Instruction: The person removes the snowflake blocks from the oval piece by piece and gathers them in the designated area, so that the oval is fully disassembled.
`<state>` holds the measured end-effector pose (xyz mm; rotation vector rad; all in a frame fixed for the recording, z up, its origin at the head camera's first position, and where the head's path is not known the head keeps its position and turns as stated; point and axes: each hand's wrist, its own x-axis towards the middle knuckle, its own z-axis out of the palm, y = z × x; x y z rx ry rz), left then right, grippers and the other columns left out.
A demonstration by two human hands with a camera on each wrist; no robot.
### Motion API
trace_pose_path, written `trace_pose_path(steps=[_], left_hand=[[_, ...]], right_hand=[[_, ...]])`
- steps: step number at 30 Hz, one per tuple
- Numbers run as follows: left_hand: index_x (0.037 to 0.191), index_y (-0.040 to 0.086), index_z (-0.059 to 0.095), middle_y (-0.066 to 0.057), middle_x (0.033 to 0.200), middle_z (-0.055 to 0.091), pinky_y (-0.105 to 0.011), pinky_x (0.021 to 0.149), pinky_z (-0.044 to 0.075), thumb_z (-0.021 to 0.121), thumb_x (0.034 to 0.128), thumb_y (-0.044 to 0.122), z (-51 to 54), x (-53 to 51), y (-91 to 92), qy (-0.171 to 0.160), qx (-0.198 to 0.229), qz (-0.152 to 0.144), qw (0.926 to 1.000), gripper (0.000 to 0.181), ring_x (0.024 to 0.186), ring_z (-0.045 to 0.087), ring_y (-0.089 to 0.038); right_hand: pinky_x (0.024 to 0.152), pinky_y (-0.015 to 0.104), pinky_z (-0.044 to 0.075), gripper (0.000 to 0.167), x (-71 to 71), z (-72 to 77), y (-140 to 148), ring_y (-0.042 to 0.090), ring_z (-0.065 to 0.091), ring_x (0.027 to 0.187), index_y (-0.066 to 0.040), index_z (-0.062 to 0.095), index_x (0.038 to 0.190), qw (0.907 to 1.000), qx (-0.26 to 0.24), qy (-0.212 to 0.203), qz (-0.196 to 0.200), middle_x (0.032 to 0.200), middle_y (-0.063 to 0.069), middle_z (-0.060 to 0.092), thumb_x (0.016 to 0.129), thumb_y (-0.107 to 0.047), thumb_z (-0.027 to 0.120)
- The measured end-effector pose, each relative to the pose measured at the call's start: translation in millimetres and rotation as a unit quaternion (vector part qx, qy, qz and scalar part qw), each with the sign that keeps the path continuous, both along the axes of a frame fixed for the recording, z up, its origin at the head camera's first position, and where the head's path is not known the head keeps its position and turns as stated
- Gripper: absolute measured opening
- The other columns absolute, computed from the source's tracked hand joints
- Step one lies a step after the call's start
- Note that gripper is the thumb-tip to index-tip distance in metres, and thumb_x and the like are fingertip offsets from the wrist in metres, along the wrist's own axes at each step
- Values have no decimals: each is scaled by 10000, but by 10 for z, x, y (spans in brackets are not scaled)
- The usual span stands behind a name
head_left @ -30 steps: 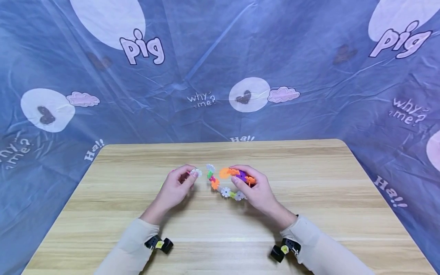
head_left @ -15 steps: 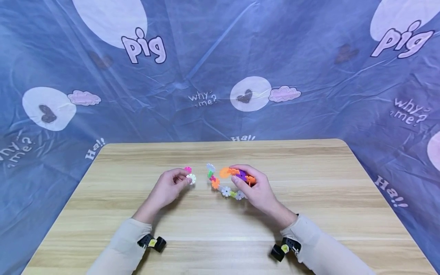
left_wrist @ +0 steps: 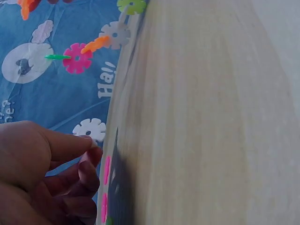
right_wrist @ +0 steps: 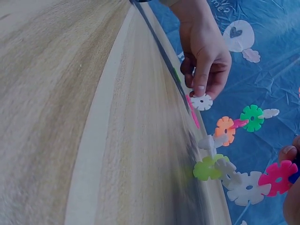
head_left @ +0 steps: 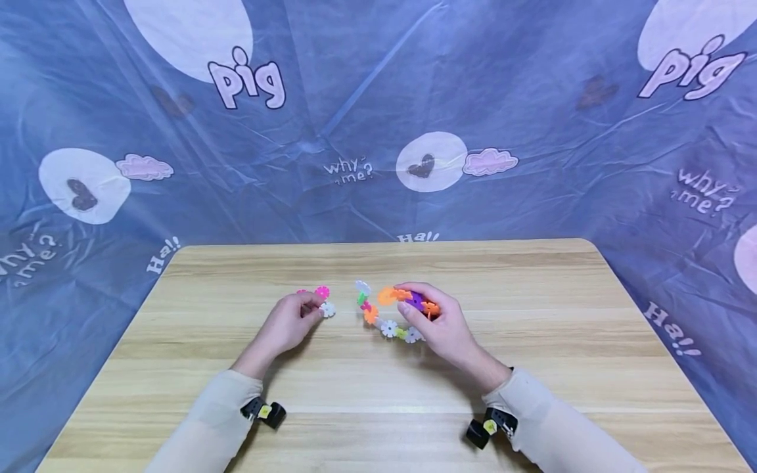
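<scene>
Between thumb and forefinger my left hand [head_left: 288,323] pinches a white notched disc [head_left: 328,309], seen face-on in the left wrist view [left_wrist: 89,130] too. Just beyond those fingers a pink disc [head_left: 322,292] lies on the table. My right hand [head_left: 440,323] grips a curved chain of linked flower-shaped discs by its orange and purple part [head_left: 416,301]. From there the chain bends round through white discs [head_left: 388,329] and an orange disc [head_left: 370,315] to a pale end disc [head_left: 363,287]. A gap separates the left hand's disc from the chain.
Another pink disc [head_left: 301,292] lies partly behind the left hand, and a bit of green shows low in the left wrist view. The wooden table [head_left: 378,420] meets a blue printed cloth [head_left: 331,105] at its back edge.
My left hand has drawn back leftward from the chain with the white disc, uncovering pink discs. The right hand and the chain have hardly moved.
</scene>
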<state>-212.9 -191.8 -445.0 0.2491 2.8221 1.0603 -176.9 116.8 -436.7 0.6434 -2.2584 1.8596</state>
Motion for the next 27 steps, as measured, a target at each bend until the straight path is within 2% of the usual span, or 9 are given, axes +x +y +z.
trace_pose_path(steps=[5,11,21,23,27], left_hand=[[1086,48,774,-43,929,733,-409,852,549,734,1000,88,-9,-15,38,17,-307,-75,9995,103,846,633,-160],[1133,24,758,-49,932,730,-440,885,563,741,976,74,-2,-34,59,-26,-495,-2,9988,165,852,647,-175],[1083,19,762,-50,892,725,-395,816,551,713,964,68,8,-46,58,180,-403,159,9989,137,798,629,-164],[1091,29,767,-55,920,742,-385,818,555,704,986,82,9,-34,72,262,-297,179,9991,133,810,637,-159],[1143,26,774,-79,979,772,-323,772,555,682,1030,100,24,5,125,383,379,-50,9985,163,810,648,-142]], right_hand=[[636,250,540,314,-1,-10,-1,96,602,808,-66,712,1342,10000,21,26,1,1171,174,719,1029,-47,683],[641,252,546,310,4,-19,-2,98,610,815,-71,715,1338,10000,29,30,-16,1181,172,723,1030,-53,686],[640,247,545,313,18,-24,15,97,612,811,-70,715,1338,10000,30,6,-28,1178,175,726,1027,-50,690],[649,250,554,312,24,-30,18,98,622,824,-71,716,1337,10000,54,7,-42,1193,178,728,1026,-52,692],[655,253,561,307,26,-41,15,95,629,833,-68,715,1332,9999,84,28,-51,1205,181,728,1027,-49,691]])
